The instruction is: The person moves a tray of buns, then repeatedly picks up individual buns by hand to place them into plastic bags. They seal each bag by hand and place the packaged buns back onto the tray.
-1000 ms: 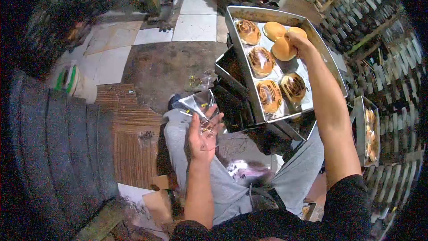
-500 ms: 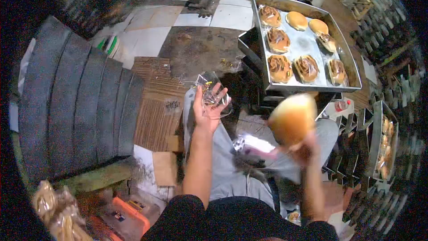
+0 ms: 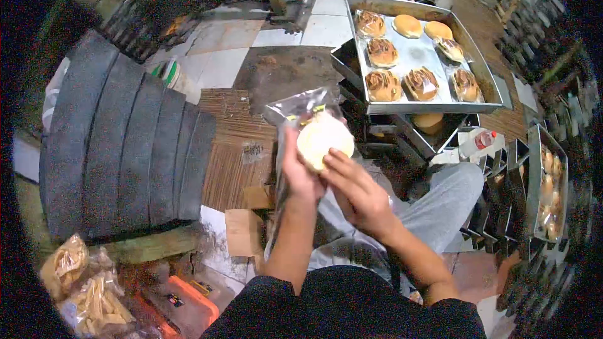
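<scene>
A round bun (image 3: 321,139), its pale side up, is between my two hands in front of my lap. My left hand (image 3: 298,172) cups it from the left, along with a clear plastic bag (image 3: 292,108) printed with small yellow marks. The bag spreads out beyond the bun's far edge. My right hand (image 3: 361,193) grips the bun's near right side, fingers lying over its pale face. Above and to the right is a metal tray (image 3: 433,108) of buns. Several are chocolate-swirled and wrapped in clear plastic, like the swirled bun (image 3: 422,83), and two at the back are plain.
More trays are stacked under the tray of buns. A red-capped bottle (image 3: 475,144) stands right of them, near a narrow tray (image 3: 534,182) of wrapped buns. Dark stacked trays (image 3: 129,144) fill the left. Bagged bread (image 3: 100,304) and an orange-edged box (image 3: 191,301) are at lower left.
My right hand has brought the bun from the right over to my left hand, at the plastic bag. My left hand, spread under the bag before, now closes around bun and bag.
</scene>
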Action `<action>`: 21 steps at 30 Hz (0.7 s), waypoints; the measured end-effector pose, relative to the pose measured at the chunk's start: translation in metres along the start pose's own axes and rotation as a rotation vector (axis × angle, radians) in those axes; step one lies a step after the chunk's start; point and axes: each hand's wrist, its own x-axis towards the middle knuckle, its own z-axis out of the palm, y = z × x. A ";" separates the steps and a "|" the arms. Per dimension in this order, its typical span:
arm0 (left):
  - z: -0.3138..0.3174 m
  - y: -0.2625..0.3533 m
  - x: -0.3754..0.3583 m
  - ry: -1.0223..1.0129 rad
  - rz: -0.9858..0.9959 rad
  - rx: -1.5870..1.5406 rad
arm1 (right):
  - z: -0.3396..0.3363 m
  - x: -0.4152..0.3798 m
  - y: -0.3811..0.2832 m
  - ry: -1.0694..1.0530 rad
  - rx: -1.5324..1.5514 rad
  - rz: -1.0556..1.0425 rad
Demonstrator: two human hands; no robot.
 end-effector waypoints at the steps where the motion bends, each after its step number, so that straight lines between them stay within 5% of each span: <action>1: 0.006 -0.012 -0.005 0.022 0.000 0.021 | -0.003 0.003 0.006 0.004 -0.017 0.034; 12: -0.021 -0.028 0.007 0.041 -0.010 0.156 | 0.020 0.008 0.010 0.026 -0.115 0.224; 14: -0.023 -0.027 0.009 0.079 -0.050 0.044 | 0.019 0.004 0.003 -0.068 0.043 0.490; 16: -0.026 -0.028 0.006 0.067 -0.066 0.020 | 0.023 0.004 -0.001 -0.032 0.095 0.508; 17: -0.038 -0.033 0.006 -0.057 0.057 0.039 | 0.018 0.002 0.000 -0.220 0.217 0.510; 18: -0.048 -0.031 0.017 -0.084 -0.034 -0.130 | 0.013 0.000 0.001 -0.405 0.342 0.503; 20: -0.041 -0.010 0.015 0.028 0.001 -0.139 | -0.008 0.004 -0.017 -0.747 0.863 0.339; 21: -0.042 0.001 0.014 0.056 0.047 -0.111 | -0.012 0.003 -0.018 -0.682 0.792 0.406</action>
